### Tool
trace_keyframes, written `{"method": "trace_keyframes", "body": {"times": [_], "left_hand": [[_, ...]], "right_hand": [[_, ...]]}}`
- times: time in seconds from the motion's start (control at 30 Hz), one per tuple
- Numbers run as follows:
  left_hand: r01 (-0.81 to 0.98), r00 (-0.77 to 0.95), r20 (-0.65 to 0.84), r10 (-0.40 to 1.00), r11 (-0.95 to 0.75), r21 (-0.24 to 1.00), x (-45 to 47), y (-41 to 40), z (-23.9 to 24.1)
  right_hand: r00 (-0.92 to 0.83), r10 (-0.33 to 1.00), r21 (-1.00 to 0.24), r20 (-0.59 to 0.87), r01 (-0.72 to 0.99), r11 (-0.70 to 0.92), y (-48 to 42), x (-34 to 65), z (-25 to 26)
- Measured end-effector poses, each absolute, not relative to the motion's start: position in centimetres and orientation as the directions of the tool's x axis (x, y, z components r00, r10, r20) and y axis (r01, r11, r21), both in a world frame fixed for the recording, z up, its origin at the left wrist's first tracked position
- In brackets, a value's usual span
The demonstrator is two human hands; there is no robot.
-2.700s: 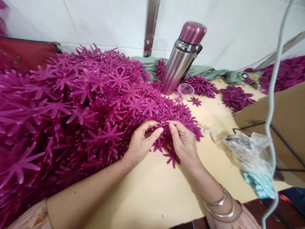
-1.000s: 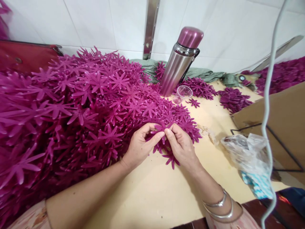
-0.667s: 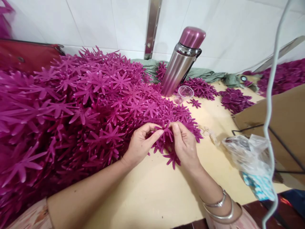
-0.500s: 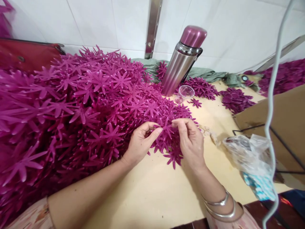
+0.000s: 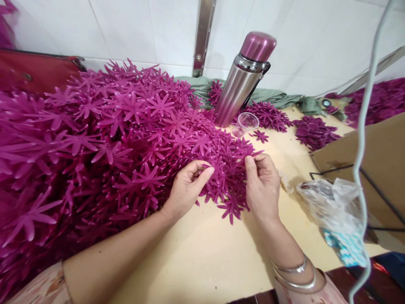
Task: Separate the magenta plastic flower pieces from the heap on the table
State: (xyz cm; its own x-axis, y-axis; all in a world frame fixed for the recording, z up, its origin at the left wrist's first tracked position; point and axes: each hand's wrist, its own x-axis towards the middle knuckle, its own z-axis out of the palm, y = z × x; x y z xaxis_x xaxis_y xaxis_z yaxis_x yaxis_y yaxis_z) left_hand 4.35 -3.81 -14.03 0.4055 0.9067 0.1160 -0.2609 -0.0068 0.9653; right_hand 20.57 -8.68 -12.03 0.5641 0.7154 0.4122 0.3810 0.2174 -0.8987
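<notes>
My left hand (image 5: pixel 189 180) is closed in a pinch at the front of a large heap of magenta star-shaped artificial flower pieces (image 5: pixel 139 139). A small magenta bit shows at its fingertips, but against the heap I cannot make out what it belongs to. To the right, my right hand (image 5: pixel 263 185) pinches a magenta flower piece (image 5: pixel 253 154) between thumb and forefinger, its petals pointing out past the fingers. Below and between the hands, one flower piece (image 5: pixel 232 207) hangs over the pale tabletop (image 5: pixel 190 253).
Behind the heap stands a thermos flask (image 5: pixel 234 84) beside a clear plastic cup (image 5: pixel 247 121). Rounder petal pieces (image 5: pixel 316 133) lie farther right. A cardboard box (image 5: pixel 363 164), a plastic bag (image 5: pixel 329 202) and a hanging white cable (image 5: pixel 360 139) are at the right. A red bag (image 5: pixel 34 71) sits back left.
My right hand has moved a little to the right, away from my left hand, and a flower piece now shows at its fingertips. My left hand has hardly moved.
</notes>
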Motion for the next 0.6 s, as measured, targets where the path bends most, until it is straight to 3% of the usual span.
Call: {"method": "trace_keyframes", "body": {"times": [0.17, 0.4, 0.6], "left_hand": [[-0.329, 0.342, 0.092, 0.935, 0.027, 0.944, 4.49, -3.76, -14.15], [-0.419, 0.374, 0.042, 0.927, 0.128, 0.899, 4.65, -3.83, -13.67], [-0.422, 0.368, 0.011, 0.930, 0.157, 0.893, 4.66, -3.78, -13.69]], "right_hand": [[0.534, 0.742, -0.894, 0.406, 0.402, 0.199, -8.68, 20.78, -11.63], [0.578, 0.766, -0.946, 0.283, 0.298, 0.125, -8.70, 20.59, -11.58], [0.565, 0.766, -0.921, 0.306, 0.380, 0.088, -8.87, 20.54, -11.22]]}}
